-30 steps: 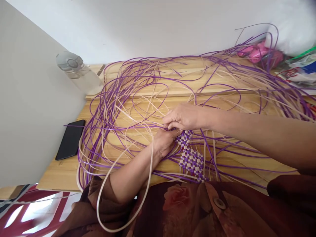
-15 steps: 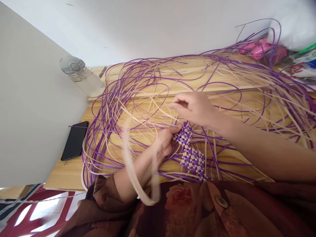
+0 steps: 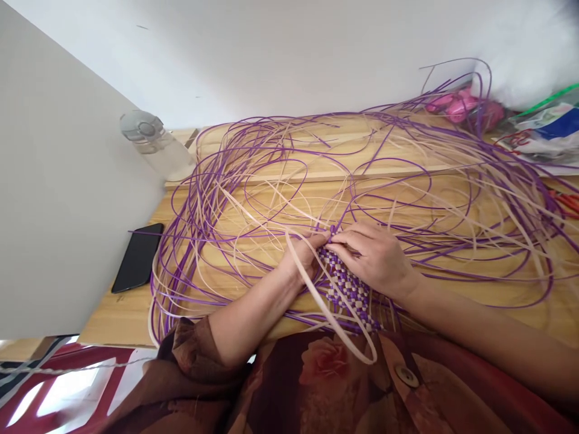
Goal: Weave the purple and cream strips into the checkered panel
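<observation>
A purple and cream woven piece (image 3: pixel 348 290) lies on the wooden table in front of my body, long strands fanning out from it on both sides. My left hand (image 3: pixel 301 256) is closed on its upper left edge. At the top of the weave my right hand (image 3: pixel 377 256) pinches with thumb and fingertips, close against the left fingertips. Exactly which strand sits in the right pinch is hidden. One cream strand (image 3: pixel 312 289) loops from near the fingers down over the weave toward my shirt.
Purple and cream strands (image 3: pixel 212 163) spread in wide loops over the wooden table (image 3: pixel 108 322). A black phone (image 3: pixel 138 258) lies at the left, with a clear bottle (image 3: pixel 160 147) behind it against the wall. Pink items (image 3: pixel 464 105) and plastic bags (image 3: pixel 552 126) sit at the back right.
My right hand has come down from above the weave to its top edge, beside my left hand. The cream loop has swung right, from over my left forearm to across the weave.
</observation>
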{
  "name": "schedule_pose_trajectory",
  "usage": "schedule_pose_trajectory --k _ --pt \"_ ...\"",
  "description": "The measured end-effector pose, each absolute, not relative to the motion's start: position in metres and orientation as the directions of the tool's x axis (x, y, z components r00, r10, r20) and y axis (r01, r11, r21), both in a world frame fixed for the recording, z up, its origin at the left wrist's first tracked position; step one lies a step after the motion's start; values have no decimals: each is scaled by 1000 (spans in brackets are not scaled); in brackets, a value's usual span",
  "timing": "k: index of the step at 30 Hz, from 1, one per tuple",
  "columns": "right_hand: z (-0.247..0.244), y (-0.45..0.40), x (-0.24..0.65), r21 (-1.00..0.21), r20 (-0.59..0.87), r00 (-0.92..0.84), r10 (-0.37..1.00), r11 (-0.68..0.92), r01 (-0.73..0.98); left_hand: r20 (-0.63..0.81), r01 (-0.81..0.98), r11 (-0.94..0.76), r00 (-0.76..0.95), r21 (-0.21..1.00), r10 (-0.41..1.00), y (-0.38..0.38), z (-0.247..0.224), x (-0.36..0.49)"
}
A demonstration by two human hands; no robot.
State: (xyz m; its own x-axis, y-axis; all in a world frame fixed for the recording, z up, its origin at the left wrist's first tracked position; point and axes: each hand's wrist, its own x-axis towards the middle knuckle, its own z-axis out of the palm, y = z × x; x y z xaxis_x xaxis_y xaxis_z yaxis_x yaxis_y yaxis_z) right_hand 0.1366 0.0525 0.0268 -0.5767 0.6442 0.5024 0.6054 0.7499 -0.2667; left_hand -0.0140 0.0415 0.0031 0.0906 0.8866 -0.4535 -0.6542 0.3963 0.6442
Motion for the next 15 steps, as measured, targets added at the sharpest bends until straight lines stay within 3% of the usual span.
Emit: schedule_pose_trajectory --k 3,6,9,11,15 --pt "31 47 130 -402 466 -498 731 677 617 -436 -652 349 30 673 899 40 6 -12" --pt "35 35 131 -684 215 -434 875 452 573 -460 -631 388 55 672 886 41 5 -12" --pt "34 26 137 -790 47 -415 908 288 541 -473 -631 387 36 672 881 40 3 -12" --pt "29 26 139 -767 154 -417 896 374 522 -470 -632 373 16 679 883 40 3 -12" --pt "19 31 137 -596 448 -466 763 643 481 -456 -611 367 12 701 890 39 4 -11"
